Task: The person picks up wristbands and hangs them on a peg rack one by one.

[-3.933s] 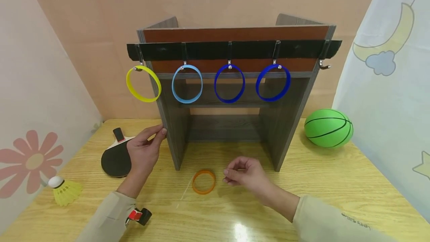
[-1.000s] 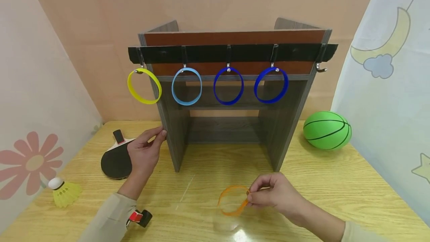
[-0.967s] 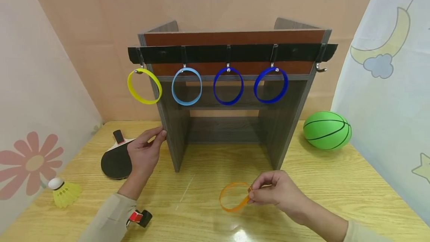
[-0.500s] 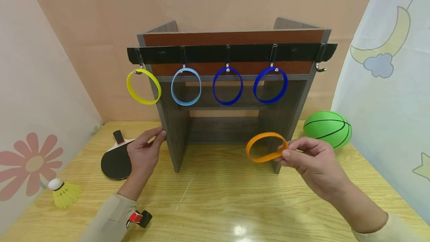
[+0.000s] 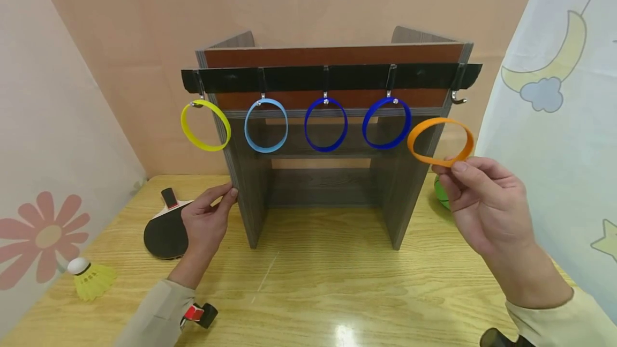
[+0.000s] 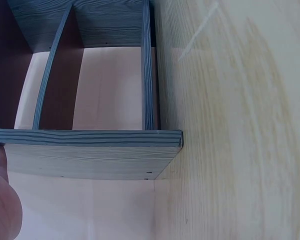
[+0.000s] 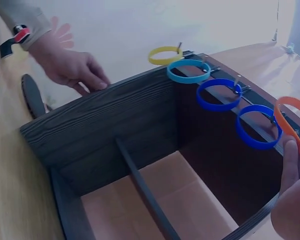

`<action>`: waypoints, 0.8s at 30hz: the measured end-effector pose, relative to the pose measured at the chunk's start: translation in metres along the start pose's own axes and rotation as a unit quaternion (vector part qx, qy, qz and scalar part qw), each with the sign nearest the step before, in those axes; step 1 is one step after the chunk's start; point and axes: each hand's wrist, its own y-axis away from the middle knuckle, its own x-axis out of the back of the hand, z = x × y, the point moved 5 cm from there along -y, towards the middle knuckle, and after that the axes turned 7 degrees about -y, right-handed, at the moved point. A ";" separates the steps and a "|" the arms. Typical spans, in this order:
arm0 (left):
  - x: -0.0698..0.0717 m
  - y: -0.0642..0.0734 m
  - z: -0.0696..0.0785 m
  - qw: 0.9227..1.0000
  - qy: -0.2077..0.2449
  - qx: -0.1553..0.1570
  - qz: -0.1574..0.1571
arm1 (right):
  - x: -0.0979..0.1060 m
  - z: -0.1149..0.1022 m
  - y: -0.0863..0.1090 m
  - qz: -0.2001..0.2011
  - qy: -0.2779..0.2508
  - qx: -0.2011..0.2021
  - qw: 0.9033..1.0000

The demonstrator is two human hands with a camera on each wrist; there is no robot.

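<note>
An orange silicone wristband (image 5: 441,142) is pinched at its lower edge between the thumb and fingers of my right hand (image 5: 491,205). The band is raised in front of the shelf's right side, below and left of a bare metal hook (image 5: 459,98). My left hand (image 5: 207,224) pinches the front edge of the left side panel of the grey wooden shelf (image 5: 245,191). From other hooks on the black strip (image 5: 299,78) hang a yellow wristband (image 5: 185,126), a light blue wristband (image 5: 247,126) and two dark blue wristbands (image 5: 306,126).
On the table (image 5: 308,283), a table tennis paddle (image 5: 166,234) and a yellow shuttlecock (image 5: 93,278) lie to the left. A green ball (image 5: 441,193) sits right of the shelf, mostly hidden behind my right hand. Printed cloth walls stand on both sides.
My right hand has picked up the orange wristband from the table and carried it up and to the right, near the bare hook. The left hand stays on the shelf panel.
</note>
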 end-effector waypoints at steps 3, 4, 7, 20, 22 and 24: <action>0.000 0.000 0.000 1.000 0.005 -0.001 -0.002 | 0.001 -0.002 -0.004 0.016 -0.022 0.004 1.000; 0.000 0.000 -0.001 1.000 0.003 -0.002 -0.002 | 0.001 -0.003 -0.006 0.020 -0.028 0.005 0.999; 0.000 0.000 -0.001 1.000 -0.001 -0.005 -0.002 | 0.001 -0.005 -0.011 0.032 -0.053 -0.001 0.998; 0.001 0.000 -0.002 1.000 0.020 -0.011 -0.003 | 0.007 -0.009 -0.026 0.092 -0.064 0.015 0.994; 0.001 0.000 -0.002 1.000 0.017 -0.011 -0.004 | 0.009 -0.009 -0.026 0.100 -0.057 0.016 0.993; 0.001 0.000 -0.003 1.000 0.015 -0.011 -0.004 | 0.011 -0.008 -0.026 0.107 -0.049 0.017 0.993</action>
